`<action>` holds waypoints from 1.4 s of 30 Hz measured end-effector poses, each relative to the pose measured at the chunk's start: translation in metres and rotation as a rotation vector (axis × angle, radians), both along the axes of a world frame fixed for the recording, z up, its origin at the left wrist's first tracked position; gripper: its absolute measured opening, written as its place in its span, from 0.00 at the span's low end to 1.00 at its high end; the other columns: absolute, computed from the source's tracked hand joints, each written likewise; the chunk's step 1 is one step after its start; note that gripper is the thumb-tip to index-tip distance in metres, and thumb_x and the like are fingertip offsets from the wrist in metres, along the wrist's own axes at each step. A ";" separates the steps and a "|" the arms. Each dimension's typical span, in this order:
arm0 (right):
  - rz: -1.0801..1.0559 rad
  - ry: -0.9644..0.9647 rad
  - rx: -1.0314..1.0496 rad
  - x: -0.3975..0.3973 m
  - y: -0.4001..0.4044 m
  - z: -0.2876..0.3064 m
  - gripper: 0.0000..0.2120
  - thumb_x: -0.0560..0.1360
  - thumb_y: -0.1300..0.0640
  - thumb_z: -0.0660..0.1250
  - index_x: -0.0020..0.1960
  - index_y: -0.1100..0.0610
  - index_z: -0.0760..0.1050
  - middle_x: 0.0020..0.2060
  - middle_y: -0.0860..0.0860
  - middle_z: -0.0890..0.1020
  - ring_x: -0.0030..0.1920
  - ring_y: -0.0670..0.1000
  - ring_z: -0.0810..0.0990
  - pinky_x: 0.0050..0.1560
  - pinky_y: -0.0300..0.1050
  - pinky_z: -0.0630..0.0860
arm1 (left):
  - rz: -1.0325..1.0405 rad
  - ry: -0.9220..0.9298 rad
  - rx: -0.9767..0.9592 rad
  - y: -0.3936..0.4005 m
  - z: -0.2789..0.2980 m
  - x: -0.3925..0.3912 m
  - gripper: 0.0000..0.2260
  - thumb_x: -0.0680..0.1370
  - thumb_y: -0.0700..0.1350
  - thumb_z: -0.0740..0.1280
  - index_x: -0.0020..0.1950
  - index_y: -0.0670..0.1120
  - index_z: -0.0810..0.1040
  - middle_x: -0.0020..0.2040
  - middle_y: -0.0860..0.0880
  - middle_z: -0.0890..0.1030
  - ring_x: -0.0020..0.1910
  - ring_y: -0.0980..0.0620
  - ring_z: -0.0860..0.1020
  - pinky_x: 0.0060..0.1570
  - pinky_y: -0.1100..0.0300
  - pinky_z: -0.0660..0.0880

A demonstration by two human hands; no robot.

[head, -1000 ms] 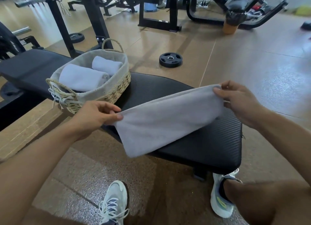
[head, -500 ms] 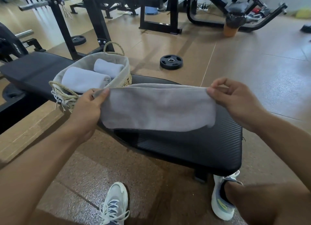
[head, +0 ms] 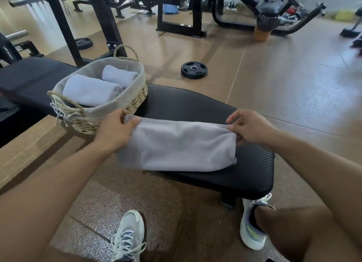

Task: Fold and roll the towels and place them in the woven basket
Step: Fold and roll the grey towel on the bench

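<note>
We pinch the folded grey towel point(head: 176, 144) at both ends, left hand point(head: 115, 131) and right hand point(head: 252, 128), each grip closed on it, flat on the tabletop point(head: 195, 105) beside the woven basket point(head: 117, 107) holding 2 rolled towels point(head: 90, 92).

Black gym machines point(head: 176, 10) on glossy brown floor point(head: 284, 81).

A towel point(head: 176, 144) lies flat across the near end of the bench point(head: 244, 175), its near edge at the bench's near side. The left hand point(head: 115, 132) pinches the towel's left end and the right hand point(head: 252, 128) its right end. To the left, farther along the bench, sits the basket point(head: 125, 103), with two rolled towels point(head: 90, 92) side by side in it. Behind the bench a weight plate point(head: 194, 69) lies on the floor point(head: 293, 85). Two shoes point(head: 129, 236) rest on the floor before the bench.
</note>
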State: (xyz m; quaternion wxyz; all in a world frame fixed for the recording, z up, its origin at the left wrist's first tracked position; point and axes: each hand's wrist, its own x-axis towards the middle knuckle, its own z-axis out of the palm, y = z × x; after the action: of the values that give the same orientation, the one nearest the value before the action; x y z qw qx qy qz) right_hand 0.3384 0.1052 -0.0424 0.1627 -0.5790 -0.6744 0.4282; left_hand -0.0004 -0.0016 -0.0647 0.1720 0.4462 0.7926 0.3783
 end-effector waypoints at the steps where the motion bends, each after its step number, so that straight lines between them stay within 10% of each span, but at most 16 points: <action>1: -0.003 -0.061 0.061 -0.002 0.004 -0.004 0.08 0.80 0.60 0.70 0.57 0.57 0.74 0.47 0.56 0.84 0.37 0.54 0.84 0.41 0.51 0.84 | 0.005 0.051 0.016 0.003 0.000 0.003 0.11 0.77 0.51 0.73 0.54 0.47 0.78 0.49 0.48 0.81 0.47 0.48 0.78 0.48 0.55 0.73; 5: 0.018 -0.329 0.208 -0.001 0.012 0.005 0.14 0.76 0.47 0.73 0.54 0.52 0.74 0.49 0.49 0.81 0.46 0.52 0.83 0.49 0.51 0.82 | -0.160 0.327 0.096 0.003 0.003 0.023 0.20 0.78 0.50 0.70 0.69 0.48 0.72 0.68 0.47 0.74 0.66 0.47 0.72 0.67 0.50 0.68; 10: 0.193 -0.406 -0.124 0.018 -0.012 0.033 0.20 0.72 0.36 0.73 0.44 0.54 0.81 0.36 0.51 0.84 0.35 0.51 0.82 0.33 0.42 0.80 | -0.546 0.465 -0.199 0.002 -0.017 0.052 0.34 0.77 0.68 0.54 0.80 0.53 0.60 0.82 0.50 0.57 0.81 0.51 0.49 0.79 0.48 0.49; 19: 0.293 -0.422 -0.125 0.015 -0.032 0.015 0.10 0.73 0.54 0.76 0.48 0.61 0.84 0.39 0.53 0.87 0.36 0.48 0.87 0.31 0.40 0.80 | -0.585 0.539 -0.557 0.001 -0.040 0.048 0.36 0.77 0.72 0.47 0.80 0.62 0.38 0.81 0.56 0.33 0.78 0.53 0.30 0.77 0.45 0.33; 26: 0.311 0.079 -0.149 0.035 -0.026 0.027 0.06 0.76 0.66 0.72 0.46 0.55 0.81 0.44 0.51 0.87 0.43 0.44 0.84 0.41 0.44 0.83 | -0.596 0.543 -0.584 0.003 -0.036 0.050 0.41 0.70 0.75 0.42 0.80 0.62 0.37 0.81 0.55 0.33 0.79 0.52 0.31 0.77 0.45 0.34; 33: 0.529 -0.757 -0.141 0.052 -0.014 0.015 0.09 0.75 0.59 0.68 0.45 0.48 0.85 0.40 0.49 0.86 0.39 0.51 0.82 0.31 0.39 0.74 | -0.590 0.572 -0.574 0.001 -0.039 0.049 0.48 0.64 0.81 0.40 0.80 0.62 0.35 0.81 0.55 0.33 0.79 0.51 0.31 0.77 0.44 0.34; 37: 0.240 -0.616 0.090 0.045 -0.003 0.008 0.07 0.76 0.55 0.68 0.42 0.45 0.82 0.42 0.44 0.85 0.44 0.50 0.82 0.48 0.45 0.80 | -0.592 0.584 -0.562 0.001 -0.042 0.051 0.51 0.61 0.84 0.41 0.79 0.62 0.35 0.81 0.55 0.33 0.79 0.51 0.30 0.77 0.42 0.35; 42: 0.262 -0.368 0.415 0.007 -0.007 -0.007 0.19 0.82 0.47 0.62 0.73 0.47 0.71 0.67 0.46 0.77 0.69 0.49 0.73 0.70 0.49 0.68 | -0.574 0.580 -0.487 0.002 -0.041 0.054 0.53 0.62 0.85 0.45 0.81 0.59 0.39 0.82 0.54 0.39 0.80 0.52 0.34 0.77 0.42 0.36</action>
State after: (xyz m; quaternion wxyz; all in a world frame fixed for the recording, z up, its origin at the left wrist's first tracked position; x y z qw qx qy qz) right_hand 0.3454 0.0986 -0.0497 0.0958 -0.5094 -0.8346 0.1866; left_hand 0.0540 0.0000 -0.1062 0.1407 0.6810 0.7183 -0.0217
